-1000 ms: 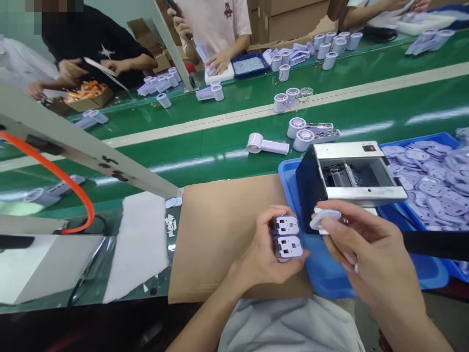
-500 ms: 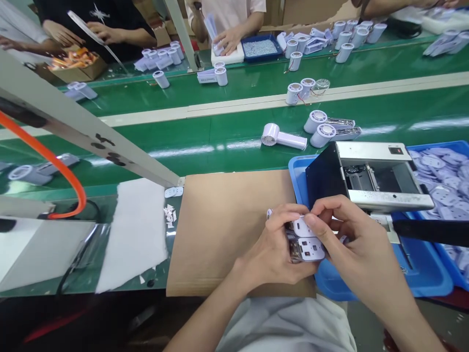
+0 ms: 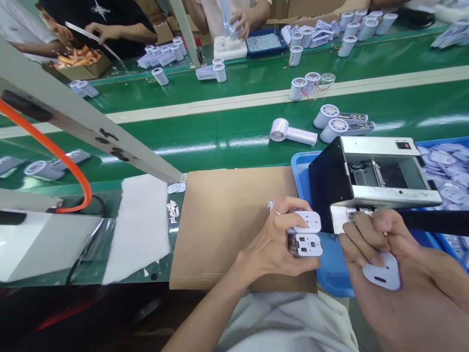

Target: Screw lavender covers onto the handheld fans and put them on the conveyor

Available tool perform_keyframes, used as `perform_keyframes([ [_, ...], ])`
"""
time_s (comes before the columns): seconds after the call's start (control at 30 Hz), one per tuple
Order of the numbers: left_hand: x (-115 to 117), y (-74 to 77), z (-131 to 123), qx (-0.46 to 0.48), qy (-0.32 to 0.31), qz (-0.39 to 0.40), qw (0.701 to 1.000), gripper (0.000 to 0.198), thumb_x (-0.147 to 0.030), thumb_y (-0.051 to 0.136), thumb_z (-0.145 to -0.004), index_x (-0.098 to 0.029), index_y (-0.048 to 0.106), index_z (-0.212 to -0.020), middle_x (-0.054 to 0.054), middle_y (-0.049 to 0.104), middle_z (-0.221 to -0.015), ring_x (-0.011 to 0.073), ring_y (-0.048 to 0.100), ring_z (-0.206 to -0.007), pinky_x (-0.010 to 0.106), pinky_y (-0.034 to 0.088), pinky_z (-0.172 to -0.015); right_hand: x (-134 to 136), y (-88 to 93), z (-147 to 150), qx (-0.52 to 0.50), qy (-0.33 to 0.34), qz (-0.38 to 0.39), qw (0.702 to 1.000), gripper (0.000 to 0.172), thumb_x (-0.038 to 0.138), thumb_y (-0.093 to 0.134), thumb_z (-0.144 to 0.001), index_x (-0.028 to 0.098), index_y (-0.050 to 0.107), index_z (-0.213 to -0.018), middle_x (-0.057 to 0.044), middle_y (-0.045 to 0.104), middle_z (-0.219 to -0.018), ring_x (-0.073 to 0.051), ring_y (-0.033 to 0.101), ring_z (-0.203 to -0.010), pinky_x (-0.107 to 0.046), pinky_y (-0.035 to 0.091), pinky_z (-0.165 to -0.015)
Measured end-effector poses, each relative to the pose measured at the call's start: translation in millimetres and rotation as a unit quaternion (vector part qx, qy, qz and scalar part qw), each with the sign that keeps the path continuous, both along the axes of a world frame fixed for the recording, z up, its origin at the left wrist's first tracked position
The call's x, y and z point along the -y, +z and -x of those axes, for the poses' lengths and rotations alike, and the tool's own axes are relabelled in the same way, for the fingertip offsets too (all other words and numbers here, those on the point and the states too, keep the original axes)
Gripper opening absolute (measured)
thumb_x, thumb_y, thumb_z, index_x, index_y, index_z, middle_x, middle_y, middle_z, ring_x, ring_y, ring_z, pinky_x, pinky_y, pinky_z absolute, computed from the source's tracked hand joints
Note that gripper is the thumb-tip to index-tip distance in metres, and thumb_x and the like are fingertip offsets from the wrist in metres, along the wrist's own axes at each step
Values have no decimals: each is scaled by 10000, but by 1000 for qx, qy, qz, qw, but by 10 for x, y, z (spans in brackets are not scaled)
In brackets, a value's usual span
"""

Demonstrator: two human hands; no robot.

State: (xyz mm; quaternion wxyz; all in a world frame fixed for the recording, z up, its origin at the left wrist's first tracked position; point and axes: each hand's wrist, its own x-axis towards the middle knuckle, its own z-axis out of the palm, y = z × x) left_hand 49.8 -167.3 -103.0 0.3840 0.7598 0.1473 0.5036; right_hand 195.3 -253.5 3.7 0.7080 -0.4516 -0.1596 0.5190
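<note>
My left hand is closed round two handheld-fan handles, held side by side above the brown cardboard. Their ends face right: the upper carries a white end cap under my index finger, the lower a white end cap with small cut-outs. The rest of both handles is hidden by my fingers. My right hand is turned palm up, its fingers curled in at the front of a black and silver machine. A loose white end cap with a slot lies held in that palm. Whether its fingertips pinch anything else is hidden.
The machine stands in a blue tray; a blue bin of white caps is beside it. White fans lie on the green conveyor. A post and orange hose are left. Co-workers sit across.
My right hand has left the fan ends and moved right to the machine front, palm turned up with a loose cap showing. My left hand still holds the handles.
</note>
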Motion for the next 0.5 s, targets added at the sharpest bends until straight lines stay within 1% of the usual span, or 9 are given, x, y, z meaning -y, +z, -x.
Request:
perform_keyframes([
  [0.03, -13, -6, -6, -3, -1, -3, 1000, 789, -197, 904, -823, -368, 351, -1359, 57, 598, -1354, 222, 691, -1117, 461, 584, -1013, -17, 7, -5, -24, -15, -11, 1000, 206, 160, 684, -1010, 132, 502, -920, -12, 190, -857, -135, 297, -656, -191, 479, -542],
  [0.1, -25, -22, -13, -6, -1, -10, 1000, 765, -246, 941, -851, -367, 370, -1345, 54, 615, -1330, 226, 696, -1106, 472, 585, -1012, -46, -5, 0, -64, -69, -32, 995, 379, 112, 817, -834, 148, 467, -977, -3, 207, -881, -131, 303, -710, -179, 500, -598],
  [0.17, -14, -43, -15, -3, -1, -15, 1000, 790, -356, 1002, -864, -363, 377, -1347, 59, 630, -1315, 238, 710, -1121, 481, 592, -1020, -42, -46, 22, -98, -140, -14, 985, 538, 67, 863, -703, 157, 441, -1025, -17, 270, -925, -137, 357, -779, -193, 555, -683],
  [0.23, 17, -67, -18, 9, 10, -24, 1000, 893, -514, 1073, -805, -360, 386, -1353, 61, 637, -1304, 247, 720, -1132, 471, 596, -1012, -2, -108, 59, -121, -184, 19, 975, 613, 68, 879, -625, 162, 456, -1059, -41, 332, -973, -163, 424, -846, -233, 599, -720],
  [0.3, 54, -85, -26, 17, 21, -38, 999, 1016, -668, 1103, -700, -359, 395, -1360, 65, 636, -1312, 247, 723, -1119, 453, 593, -991, 50, -176, 112, -128, -186, 32, 974, 603, 91, 921, -644, 157, 491, -1061, -48, 360, -978, -178, 467, -870, -267, 646, -742],
  [0.33, 69, -90, -32, 15, 24, -45, 999, 1054, -722, 1100, -663, -359, 402, -1365, 68, 634, -1318, 246, 723, -1107, 448, 587, -980, 67, -205, 144, -126, -168, 21, 977, 576, 109, 935, -694, 157, 494, -1061, -44, 360, -969, -176, 481, -865, -272, 659, -755],
  [0.37, 81, -93, -39, 9, 25, -52, 998, 1074, -759, 1091, -644, -357, 408, -1369, 72, 633, -1322, 247, 722, -1096, 446, 580, -972, 74, -229, 177, -117, -142, 6, 983, 533, 138, 935, -772, 160, 484, -1056, -36, 353, -955, -168, 489, -846, -263, 659, -757],
  [0.43, 95, -93, -53, -7, 18, -63, 998, 1064, -783, 1076, -651, -351, 423, -1372, 74, 634, -1316, 245, 725, -1076, 445, 569, -962, 54, -262, 242, -80, -83, -26, 993, 471, 196, 864, -926, 161, 402, -1012, -15, 307, -904, -140, 461, -770, -209, 620, -728],
  [0.5, 99, -97, -65, -9, 25, -63, 998, 995, -746, 1070, -703, -350, 437, -1359, 62, 639, -1296, 232, 724, -1052, 436, 565, -953, 10, -282, 288, -37, -46, -38, 998, 478, 252, 787, -991, 152, 319, -990, -9, 274, -867, -128, 423, -721, -174, 564, -694],
])
